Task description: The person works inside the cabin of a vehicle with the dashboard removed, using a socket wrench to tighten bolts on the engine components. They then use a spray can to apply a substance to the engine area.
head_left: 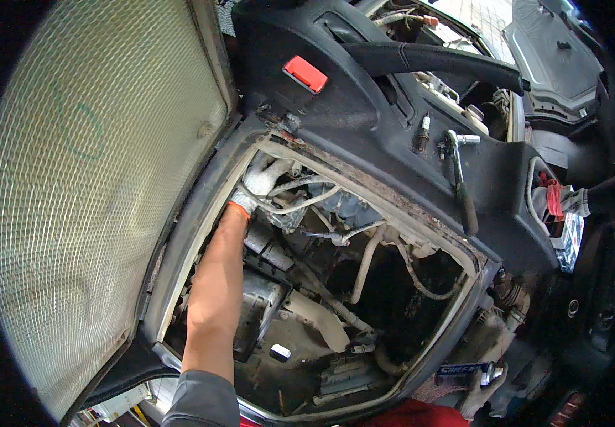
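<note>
My left hand (pixel 256 182), in a white knit glove with an orange cuff, reaches into the far left corner of the open engine bay (pixel 300 356). Its fingers curl beside grey hoses (pixel 307 204) and a metal fitting; whatever they grip is hidden. At the lower right, my right hand (pixel 480 396), in a pale glove and partly in shadow, is closed around a blue-labelled object (pixel 457 370) with a silvery round end. Beyond the bay, a ratchet wrench (pixel 462 181) with a socket lies on the black console, next to a spark plug (pixel 423 133).
A raised cover with woven silvery lining (pixel 108 178) stands along the left side. A black lever (pixel 435 60) and a red buckle (pixel 305 74) sit at the back. To the right, a console tray holds a red cloth (pixel 554 198) and a small box (pixel 569 242).
</note>
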`<state>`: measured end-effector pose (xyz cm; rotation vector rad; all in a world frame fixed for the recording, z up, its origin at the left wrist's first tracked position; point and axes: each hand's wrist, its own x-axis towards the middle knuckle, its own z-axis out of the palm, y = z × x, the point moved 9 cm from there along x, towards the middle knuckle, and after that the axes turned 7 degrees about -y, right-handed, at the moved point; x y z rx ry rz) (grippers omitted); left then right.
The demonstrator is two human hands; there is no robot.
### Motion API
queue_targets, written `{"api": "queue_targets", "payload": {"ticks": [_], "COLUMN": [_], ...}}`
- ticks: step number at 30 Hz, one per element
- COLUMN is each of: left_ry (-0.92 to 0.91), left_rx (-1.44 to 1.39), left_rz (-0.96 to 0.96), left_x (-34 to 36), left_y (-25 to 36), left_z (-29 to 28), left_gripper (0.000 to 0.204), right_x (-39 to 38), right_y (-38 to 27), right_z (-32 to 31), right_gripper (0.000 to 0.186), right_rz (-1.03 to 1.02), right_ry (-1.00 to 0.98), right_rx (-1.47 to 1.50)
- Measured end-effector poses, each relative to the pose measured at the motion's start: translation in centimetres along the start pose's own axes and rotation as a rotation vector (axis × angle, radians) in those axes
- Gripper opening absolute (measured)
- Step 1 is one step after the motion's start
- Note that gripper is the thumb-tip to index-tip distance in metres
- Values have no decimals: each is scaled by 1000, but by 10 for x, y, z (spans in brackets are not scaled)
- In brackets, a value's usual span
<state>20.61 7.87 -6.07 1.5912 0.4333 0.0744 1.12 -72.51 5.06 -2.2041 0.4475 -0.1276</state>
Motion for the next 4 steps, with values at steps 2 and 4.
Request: {"api": "queue_targets", "payload": {"ticks": [2, 4], "left_ry": [12, -8], "left_rx": [64, 276], "left_rz": [-1, 62], "left_x": [-1, 2], "left_y": [2, 9], "left_z": [-1, -12], "left_gripper": [52, 55], "right_x": [2, 4], "right_y": [13, 1], "right_z": [-1, 3], "right_gripper": [82, 81], "right_rz": [28, -15], "right_ry": [-21, -52], "right_rx": [89, 93]}}
